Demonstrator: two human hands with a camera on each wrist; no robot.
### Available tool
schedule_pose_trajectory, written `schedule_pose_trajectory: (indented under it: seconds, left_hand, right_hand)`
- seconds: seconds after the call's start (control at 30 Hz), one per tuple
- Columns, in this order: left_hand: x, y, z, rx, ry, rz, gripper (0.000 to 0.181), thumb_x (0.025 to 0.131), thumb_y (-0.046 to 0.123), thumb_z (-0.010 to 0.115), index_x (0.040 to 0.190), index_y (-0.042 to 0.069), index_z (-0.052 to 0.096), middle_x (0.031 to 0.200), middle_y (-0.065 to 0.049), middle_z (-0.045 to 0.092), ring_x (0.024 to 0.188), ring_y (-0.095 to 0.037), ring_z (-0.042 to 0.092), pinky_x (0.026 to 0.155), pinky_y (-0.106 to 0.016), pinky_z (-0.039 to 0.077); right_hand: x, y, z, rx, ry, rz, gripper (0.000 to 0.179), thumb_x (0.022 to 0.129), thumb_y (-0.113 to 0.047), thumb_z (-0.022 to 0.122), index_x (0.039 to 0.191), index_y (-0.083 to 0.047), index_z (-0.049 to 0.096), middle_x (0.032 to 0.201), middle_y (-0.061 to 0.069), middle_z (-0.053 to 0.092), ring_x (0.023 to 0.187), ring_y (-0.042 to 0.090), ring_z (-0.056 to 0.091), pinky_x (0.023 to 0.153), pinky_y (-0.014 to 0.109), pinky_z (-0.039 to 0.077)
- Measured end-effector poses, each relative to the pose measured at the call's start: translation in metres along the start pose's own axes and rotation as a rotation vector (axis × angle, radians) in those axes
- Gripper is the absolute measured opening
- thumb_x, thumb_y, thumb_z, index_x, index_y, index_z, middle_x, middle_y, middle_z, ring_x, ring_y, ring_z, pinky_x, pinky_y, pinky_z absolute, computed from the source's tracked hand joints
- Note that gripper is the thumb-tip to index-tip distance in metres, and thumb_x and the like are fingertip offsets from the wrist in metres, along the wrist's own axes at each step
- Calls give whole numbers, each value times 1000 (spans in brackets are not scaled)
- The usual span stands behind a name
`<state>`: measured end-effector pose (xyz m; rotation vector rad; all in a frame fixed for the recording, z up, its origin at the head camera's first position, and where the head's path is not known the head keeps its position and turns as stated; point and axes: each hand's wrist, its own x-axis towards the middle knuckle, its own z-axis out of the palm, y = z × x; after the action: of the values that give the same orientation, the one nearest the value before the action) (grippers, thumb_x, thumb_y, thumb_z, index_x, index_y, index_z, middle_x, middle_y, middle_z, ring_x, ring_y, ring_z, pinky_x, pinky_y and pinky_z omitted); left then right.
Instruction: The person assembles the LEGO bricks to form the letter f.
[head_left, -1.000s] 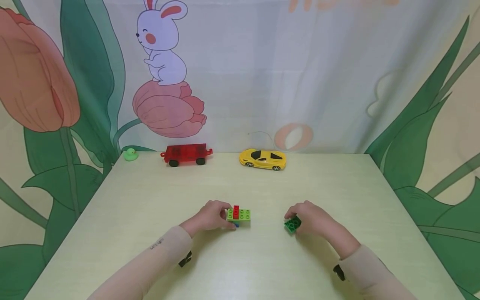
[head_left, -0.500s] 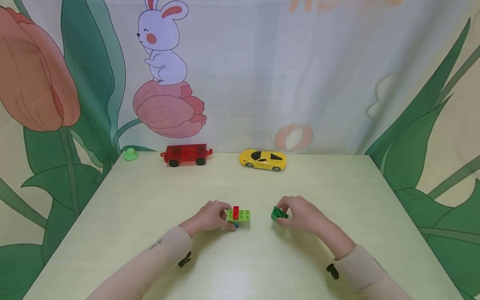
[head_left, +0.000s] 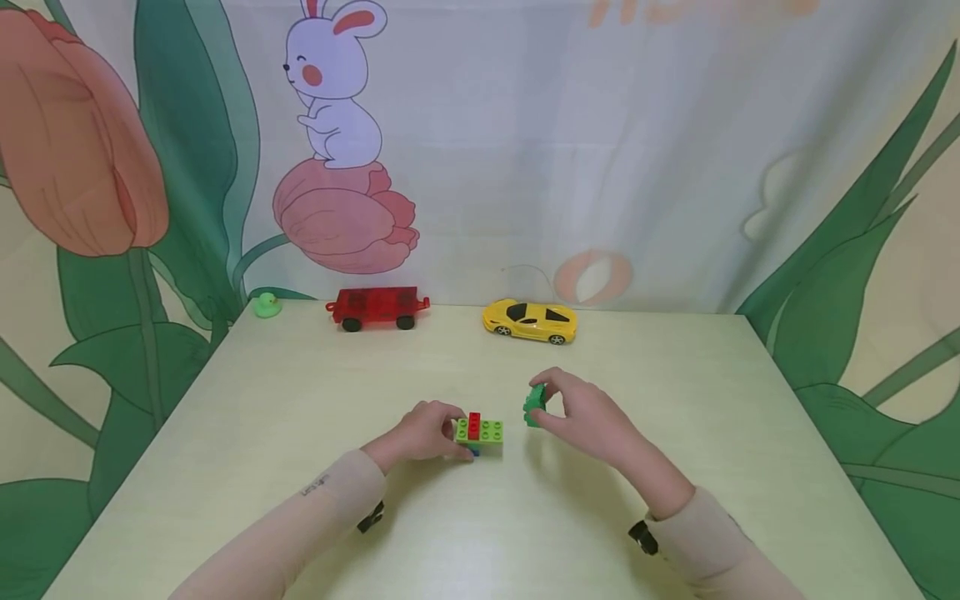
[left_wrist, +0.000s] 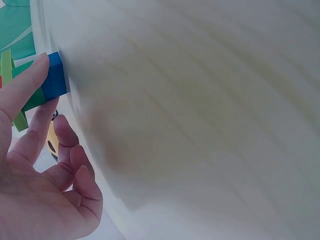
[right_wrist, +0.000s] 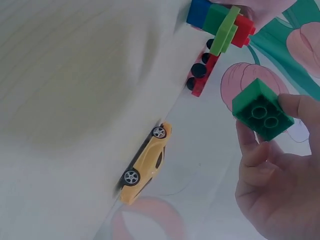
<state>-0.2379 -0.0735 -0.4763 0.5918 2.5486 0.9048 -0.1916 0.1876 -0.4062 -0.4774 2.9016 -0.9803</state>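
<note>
My left hand (head_left: pixel 429 431) pinches a small stack of toy bricks on the table. In the left wrist view the stack has a blue brick (left_wrist: pixel 56 76) at the table end, then a green one and a light green plate. A red brick (head_left: pixel 474 426) tops the light green plate (head_left: pixel 492 431). To the right of the stack and apart from it, my right hand (head_left: pixel 592 414) holds a green brick (head_left: pixel 535 406) above the table between thumb and fingers. The hollow underside of this green brick (right_wrist: pixel 262 111) faces the right wrist camera.
At the back edge of the table (head_left: pixel 675 375) stand a green toy duck (head_left: pixel 267 305), a red wagon (head_left: pixel 377 307) with black wheels and a yellow toy car (head_left: pixel 529 322). Behind them hangs a printed curtain (head_left: pixel 480 142).
My right hand has moved left and away from me with the green brick, closer to the stack, and the brick has turned. My left hand keeps its hold on the stack.
</note>
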Motion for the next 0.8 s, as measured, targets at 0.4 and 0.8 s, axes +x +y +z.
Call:
schedule_pose_trajectory:
  seconds: [0.4, 0.8]
  left_hand:
    - [0, 2, -1, 1, -11, -4, 50, 74, 27, 85, 116, 8, 66, 71, -3, 55, 73, -18, 47, 63, -31, 35]
    - [0, 2, -1, -2, -10, 1, 47, 74, 28, 85, 113, 9, 68, 71, -3, 55, 75, -19, 47, 63, -32, 36]
  right_hand:
    - [7, -12, 9, 121, 36, -34, 42, 87, -28, 74, 124, -19, 56, 102, -3, 61, 60, 16, 49, 52, 29, 43]
    - [14, -12, 25, 181, 24, -87, 37, 84, -16, 76, 119, -16, 64, 99, -9, 64, 90, 22, 56, 70, 34, 47]
